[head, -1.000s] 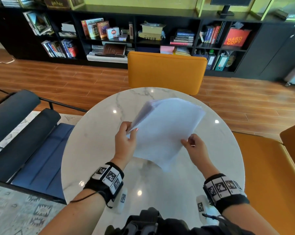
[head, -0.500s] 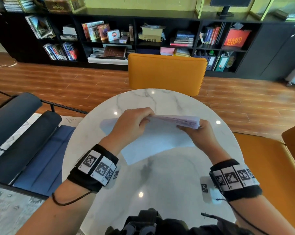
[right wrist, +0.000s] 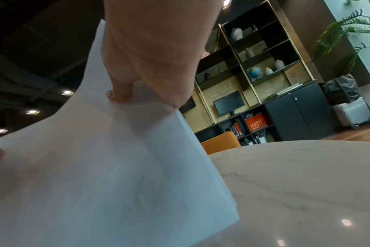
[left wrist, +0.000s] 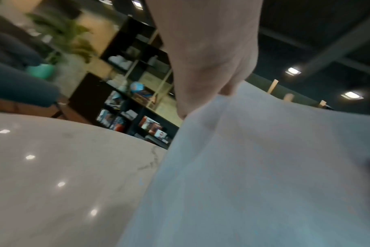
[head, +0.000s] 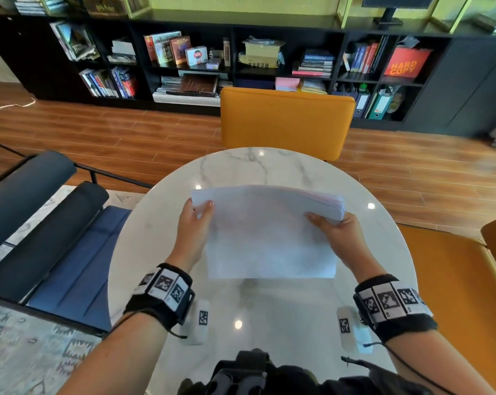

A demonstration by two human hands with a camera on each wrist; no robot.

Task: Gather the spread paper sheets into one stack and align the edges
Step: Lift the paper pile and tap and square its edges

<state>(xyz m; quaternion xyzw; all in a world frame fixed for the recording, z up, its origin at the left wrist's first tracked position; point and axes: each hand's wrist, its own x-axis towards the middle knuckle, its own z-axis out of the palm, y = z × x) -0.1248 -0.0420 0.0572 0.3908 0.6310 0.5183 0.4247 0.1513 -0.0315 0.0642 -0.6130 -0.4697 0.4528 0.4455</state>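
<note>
A stack of white paper sheets point(head: 269, 232) stands tilted on its near long edge on the round marble table point(head: 155, 252). My left hand point(head: 197, 220) grips its upper left corner, thumb on the near face. My right hand point(head: 330, 228) grips the upper right corner, thumb on the near face and fingers behind. The top right edges fan out slightly. In the left wrist view the stack point(left wrist: 254, 167) fills the right side under my left hand point(left wrist: 201, 75). In the right wrist view my right hand point(right wrist: 150, 66) pinches the stack point(right wrist: 116, 167), whose lower corner rests on the table.
An orange chair point(head: 286, 121) stands at the table's far side and an orange bench point(head: 454, 295) on the right. A dark blue lounge chair point(head: 42, 238) sits at the left. Black bookshelves point(head: 241, 61) line the back wall.
The stack went from slanted in the air, to edge-on between both hands, to upright on its long edge on the table. Both hands shifted to the top corners.
</note>
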